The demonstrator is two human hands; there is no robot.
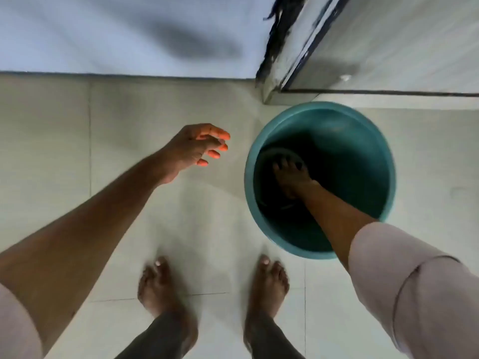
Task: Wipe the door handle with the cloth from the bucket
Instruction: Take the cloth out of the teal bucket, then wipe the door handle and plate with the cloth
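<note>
A teal bucket (248,177) stands on the tiled floor, just in front of the door's lower corner. At its dark bottom lies a dark cloth (269,156), hard to make out in the shadow. My right hand (291,177) reaches down inside the bucket, and its spread fingertips rest on the cloth without closing around it. My left hand (197,147) hovers open above the floor, to the left of the bucket and apart from it. The door handle is out of view.
The grey door (414,47) fills the upper right, with its worn frame post (281,63) ending just behind the bucket. A pale wall (116,32) runs along the top left. My bare feet (160,288) stand on the light floor tiles below the bucket.
</note>
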